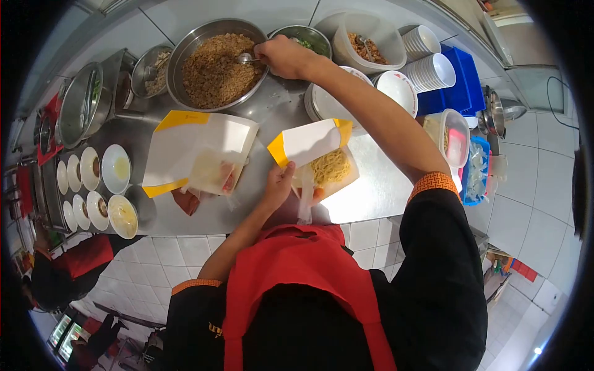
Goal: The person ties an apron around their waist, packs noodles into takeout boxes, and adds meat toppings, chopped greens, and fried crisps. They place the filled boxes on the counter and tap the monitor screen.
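My right hand (286,57) is closed round the handle of a metal spoon (246,58) at the right side of a large steel bowl. Crumbly brown minced topping (216,71) fills that bowl. Down by the front of the counter, my left hand (279,184) grips the near left edge of a white and yellow paper takeout box (309,143), its lid raised. Yellow noodles (331,167) lie inside, with a clear plastic bag (305,198) at the near side. To its left stands a second takeout box (201,142), with bagged items against its near side.
Several white bowls (115,168) line the left of the steel counter (284,105). Behind are a bowl of greens (303,40), a plastic tub (371,40), stacked plates (396,93), paper cups (433,71) and a blue bin (464,77). A co-worker (77,263) is at the lower left.
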`<state>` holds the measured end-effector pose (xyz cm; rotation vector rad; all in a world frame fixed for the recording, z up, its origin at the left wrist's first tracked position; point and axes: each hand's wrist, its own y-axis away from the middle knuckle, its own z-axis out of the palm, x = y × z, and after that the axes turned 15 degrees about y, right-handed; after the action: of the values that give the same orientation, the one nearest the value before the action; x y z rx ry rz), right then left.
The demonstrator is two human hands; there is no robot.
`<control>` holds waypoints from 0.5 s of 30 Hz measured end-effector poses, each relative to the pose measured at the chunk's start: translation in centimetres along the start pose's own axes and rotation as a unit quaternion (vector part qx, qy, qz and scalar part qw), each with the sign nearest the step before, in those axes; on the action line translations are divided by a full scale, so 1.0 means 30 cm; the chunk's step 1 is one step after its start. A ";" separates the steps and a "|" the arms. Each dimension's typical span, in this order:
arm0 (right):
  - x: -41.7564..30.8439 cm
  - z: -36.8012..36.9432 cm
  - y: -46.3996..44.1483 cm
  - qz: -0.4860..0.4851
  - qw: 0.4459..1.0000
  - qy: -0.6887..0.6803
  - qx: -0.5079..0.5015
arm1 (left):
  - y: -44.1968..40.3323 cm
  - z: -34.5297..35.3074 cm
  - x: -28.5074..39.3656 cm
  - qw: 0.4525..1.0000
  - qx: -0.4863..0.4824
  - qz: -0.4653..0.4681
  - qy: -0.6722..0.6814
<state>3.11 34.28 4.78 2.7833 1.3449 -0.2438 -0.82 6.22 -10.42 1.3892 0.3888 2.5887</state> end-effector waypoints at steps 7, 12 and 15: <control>0.022 0.018 0.009 -0.013 1.000 -0.003 -0.013 | 0.040 -0.044 -0.001 0.998 0.040 0.039 0.001; 0.049 0.034 0.025 -0.015 1.000 -0.017 0.021 | 0.062 -0.059 -0.007 0.998 0.041 0.042 -0.014; 0.056 0.008 0.049 0.003 0.998 -0.058 0.016 | 0.093 -0.062 0.017 0.997 0.059 0.045 -0.020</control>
<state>5.26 34.62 4.22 2.7499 1.3167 -0.4233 -2.75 3.44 -10.15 1.5270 0.4915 2.6435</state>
